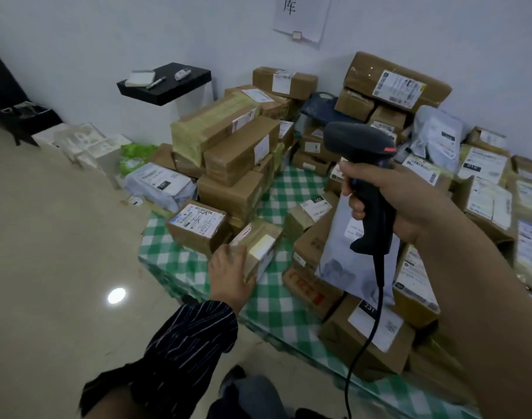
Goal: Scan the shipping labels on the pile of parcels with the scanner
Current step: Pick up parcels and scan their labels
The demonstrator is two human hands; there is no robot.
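A pile of brown cardboard parcels (237,152) and grey mailer bags with white shipping labels lies on a green-and-white checked cloth (277,300) on the floor. My right hand (388,201) grips the handle of a black barcode scanner (361,164), held upright above the pile with its head pointing left; its cable hangs down. My left hand (230,272) holds a small taped brown parcel (258,246) at the cloth's front left, its white label facing right. A labelled box (198,226) sits just behind it.
A black shelf (165,83) with a pen and small items juts from the white wall at the back left. White packaging (86,146) and a green bag (134,155) lie left of the pile. Bare beige floor (62,252) spreads to the left.
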